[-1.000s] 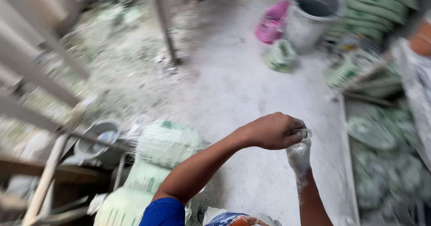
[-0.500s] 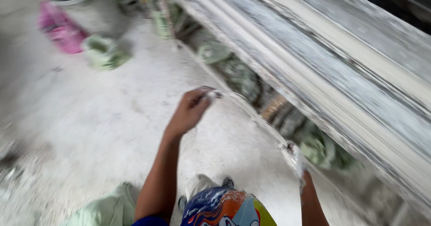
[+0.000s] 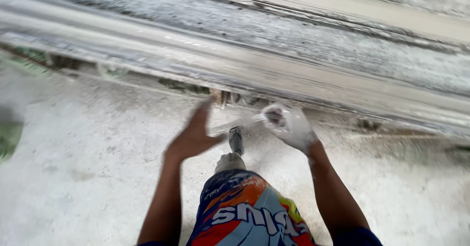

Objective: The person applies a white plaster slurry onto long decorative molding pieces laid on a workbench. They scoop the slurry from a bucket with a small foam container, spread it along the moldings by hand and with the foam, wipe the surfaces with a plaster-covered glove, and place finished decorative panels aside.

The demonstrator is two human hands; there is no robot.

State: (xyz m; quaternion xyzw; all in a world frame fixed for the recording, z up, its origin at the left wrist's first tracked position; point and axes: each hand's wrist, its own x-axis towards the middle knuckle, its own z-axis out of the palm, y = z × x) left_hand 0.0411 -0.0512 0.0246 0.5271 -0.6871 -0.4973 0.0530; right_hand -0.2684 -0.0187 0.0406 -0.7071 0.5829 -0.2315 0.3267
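My left hand [image 3: 193, 134] is held flat with its fingers straight, just in front of a long white plaster-coated moulding [image 3: 274, 75] that runs across the view. My right hand [image 3: 290, 123] is caked in white plaster and closed around the end of a pale, thin strip [image 3: 235, 124]. The strip reaches left to my left palm. Motion blur hides whether the palm touches it. Both hands hover above my knee and above my foot [image 3: 235, 140].
A dusty white floor [image 3: 83, 177] spreads below the moulding. My colourful printed shorts [image 3: 245, 212] fill the bottom centre. Dark gaps and green sack edges [image 3: 29, 65] show under the moulding at the left.
The view has swung from the floor with a bucket and sacks to the long moulding. Both hands have come together in front of it, and the left hand has opened flat.
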